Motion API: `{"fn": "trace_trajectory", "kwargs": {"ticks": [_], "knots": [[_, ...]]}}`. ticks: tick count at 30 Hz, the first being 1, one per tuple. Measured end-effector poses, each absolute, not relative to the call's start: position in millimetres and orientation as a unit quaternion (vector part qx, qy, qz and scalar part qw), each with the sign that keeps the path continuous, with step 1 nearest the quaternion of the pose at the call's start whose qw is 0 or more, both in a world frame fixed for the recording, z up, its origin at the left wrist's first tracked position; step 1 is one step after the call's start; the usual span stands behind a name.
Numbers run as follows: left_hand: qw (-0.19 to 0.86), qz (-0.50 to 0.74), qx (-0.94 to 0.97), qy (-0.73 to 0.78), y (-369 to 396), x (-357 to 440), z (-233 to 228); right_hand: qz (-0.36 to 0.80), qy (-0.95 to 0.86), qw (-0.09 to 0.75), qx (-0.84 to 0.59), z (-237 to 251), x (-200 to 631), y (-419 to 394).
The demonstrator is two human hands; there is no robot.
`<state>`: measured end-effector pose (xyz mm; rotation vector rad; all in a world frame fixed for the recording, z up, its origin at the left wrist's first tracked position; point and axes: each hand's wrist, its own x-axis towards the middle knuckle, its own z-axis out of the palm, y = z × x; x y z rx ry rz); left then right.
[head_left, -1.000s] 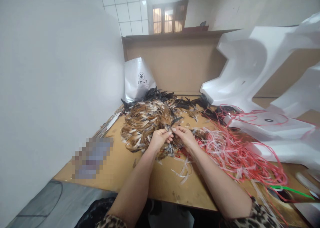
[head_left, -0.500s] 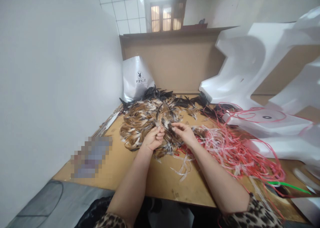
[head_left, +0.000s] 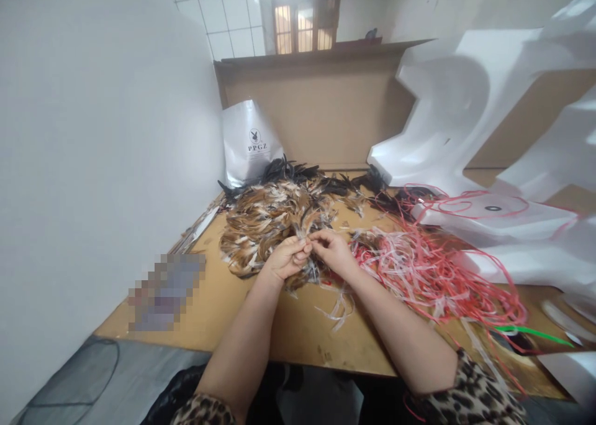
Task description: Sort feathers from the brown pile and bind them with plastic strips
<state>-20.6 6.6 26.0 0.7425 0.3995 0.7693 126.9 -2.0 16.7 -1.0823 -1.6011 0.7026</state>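
Both hands meet over the near edge of the feather pile (head_left: 274, 226), which lies on the wooden table (head_left: 261, 325) between the white wall and the tangle of red and pink strings (head_left: 433, 269). The left hand (head_left: 285, 258) has its fingers curled shut, thumb pressed to forefinger on what looks like a small bunch of feathers, though the bunch itself is too fine to make out clearly. The right hand (head_left: 331, 250) comes in from the other side, its fingertips pinched together and touching the left hand's, apparently on the same bunch. To my eye this is the gathering step: stems being lined up into a little bundle. The next move would call for a steady pinch, since loose stems could slip and splay, and the strings lie just beside the right wrist. At the back of the table a white bag (head_left: 249, 140) leans against the cardboard panel (head_left: 326, 114); it bears a small rabbit-head emblem over the letters "PPGZ", with finer print below that I cannot read. White foam mouldings (head_left: 447, 114) crowd the right side.
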Motion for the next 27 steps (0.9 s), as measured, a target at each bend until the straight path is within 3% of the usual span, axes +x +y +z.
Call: {"fn": "trace_trajectory", "kwargs": {"ticks": [5,9,15,23,27], "knots": [[0.814,0.449,0.311,0.196,15.2,-18.1,19.9,0.520,-0.473,0.566,-0.430,16.0,130.4,3.5],[0.768,0.485,0.328,0.260,20.4,-13.2,13.7,0.600,-0.422,0.570,-0.370,18.1,133.3,4.4],[0.764,0.468,0.352,0.271,15.8,-6.8,13.5,0.518,-0.474,0.580,-0.412,20.8,126.4,-2.8],[0.775,0.442,0.356,0.279,16.8,-8.3,13.0,0.280,-0.632,0.582,-0.429,16.1,131.6,1.6],[0.764,0.431,0.380,0.294,15.8,-9.9,13.1,0.260,-0.649,0.571,-0.430,15.7,132.9,2.7]]}}
